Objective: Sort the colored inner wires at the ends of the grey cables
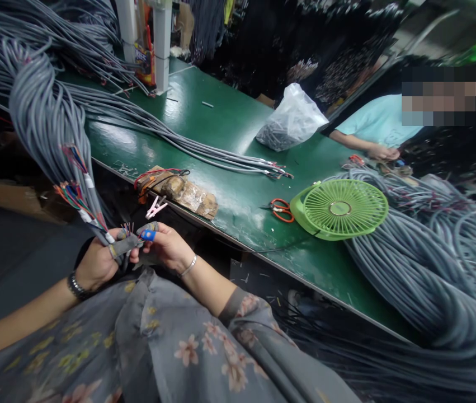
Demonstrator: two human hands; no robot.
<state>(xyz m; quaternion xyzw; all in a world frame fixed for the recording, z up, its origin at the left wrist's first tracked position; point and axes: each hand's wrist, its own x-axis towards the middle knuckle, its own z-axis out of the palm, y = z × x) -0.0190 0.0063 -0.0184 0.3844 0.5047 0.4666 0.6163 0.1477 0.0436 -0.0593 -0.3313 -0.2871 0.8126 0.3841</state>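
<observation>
The left hand [102,260] is closed around ends of the grey cable bundle [47,112], which hangs down over the near edge of the green desk [233,198], at its left part. Thin coloured wires [127,228] stick out between the two hands, in front of this edge. The right hand [173,246], with a blue band [149,235] on one finger, has its fingertips brought close together and seems to pinch some of these wires; which ones exactly, one cannot tell. The step in hand looks like sorting or joining the wires by fingers. For the next move, it seems necessary that the left hand keeps the ends steady, while the right fingertips work on one fine wire without pulling the others.

Along the near edge there are a pink clip [156,207] and a taped cardboard piece [196,198]. Further right, orange-handled scissors [282,210] lie just beside a green fan [340,208]. Near the far edge, a plastic bag [292,120] stands.
</observation>
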